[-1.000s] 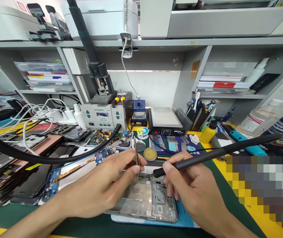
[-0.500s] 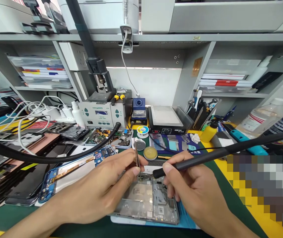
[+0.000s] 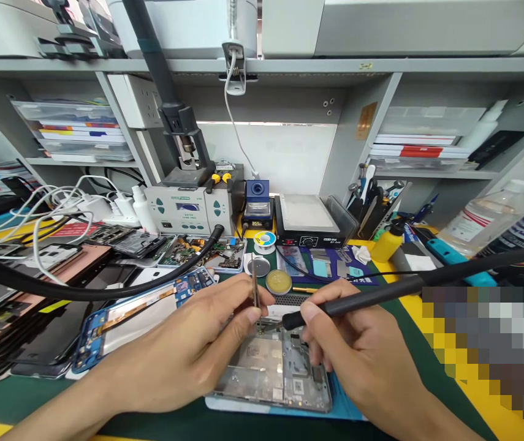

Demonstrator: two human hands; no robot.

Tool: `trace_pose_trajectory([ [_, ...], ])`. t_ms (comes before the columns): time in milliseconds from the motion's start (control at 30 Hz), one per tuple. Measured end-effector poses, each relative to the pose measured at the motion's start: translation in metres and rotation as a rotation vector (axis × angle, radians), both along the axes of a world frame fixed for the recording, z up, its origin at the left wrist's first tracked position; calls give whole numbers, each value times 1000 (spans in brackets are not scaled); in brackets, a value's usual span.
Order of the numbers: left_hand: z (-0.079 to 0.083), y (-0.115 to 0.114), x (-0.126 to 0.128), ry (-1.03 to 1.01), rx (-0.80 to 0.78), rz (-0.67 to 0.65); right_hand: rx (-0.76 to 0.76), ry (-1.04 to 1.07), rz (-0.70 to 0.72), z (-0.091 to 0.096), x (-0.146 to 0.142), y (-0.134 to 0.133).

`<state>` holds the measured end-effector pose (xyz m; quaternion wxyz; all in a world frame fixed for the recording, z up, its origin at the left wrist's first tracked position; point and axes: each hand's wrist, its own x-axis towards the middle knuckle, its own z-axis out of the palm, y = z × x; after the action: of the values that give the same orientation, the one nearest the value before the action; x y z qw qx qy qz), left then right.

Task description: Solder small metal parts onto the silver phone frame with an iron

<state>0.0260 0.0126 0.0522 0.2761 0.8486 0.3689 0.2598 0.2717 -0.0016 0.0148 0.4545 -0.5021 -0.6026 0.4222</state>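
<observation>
A grey metal phone frame [image 3: 259, 380] lies on a light blue pad [image 3: 345, 398] in front of me. My left hand [image 3: 216, 334] is closed on a pair of tweezers [image 3: 255, 293], held upright with the tips down at the frame's upper part. In my right hand [image 3: 358, 343] is a black-handled soldering iron [image 3: 363, 291], gripped like a pen. Its tip points left and meets the same spot as the tweezers; whether the two touch I cannot tell. Part of the frame's left side is hidden behind my left hand.
Phone parts [image 3: 59, 312] are stacked at the left, beside a blue phone frame [image 3: 105, 337]. Behind stand a rework station [image 3: 188, 208], a solder spool [image 3: 264, 241], a round tin of yellowish paste [image 3: 279, 282] and a heating plate [image 3: 312, 220]. A black hose [image 3: 105, 295] arches across the left.
Both hands, the tweezers and the soldering iron keep almost the same place over the phone frame. The whole view has shifted very slightly.
</observation>
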Motion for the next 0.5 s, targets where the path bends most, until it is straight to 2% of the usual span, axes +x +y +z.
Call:
trace_pose_trajectory([
  [233, 0, 3, 2, 1, -11, 16, 129, -32, 65, -3, 3, 4],
  [400, -3, 3, 3, -4, -11, 16, 136, -68, 21, -5, 2, 3],
  [500, -3, 2, 3, -3, -12, 15, 194, -77, 49, -5, 1, 4],
])
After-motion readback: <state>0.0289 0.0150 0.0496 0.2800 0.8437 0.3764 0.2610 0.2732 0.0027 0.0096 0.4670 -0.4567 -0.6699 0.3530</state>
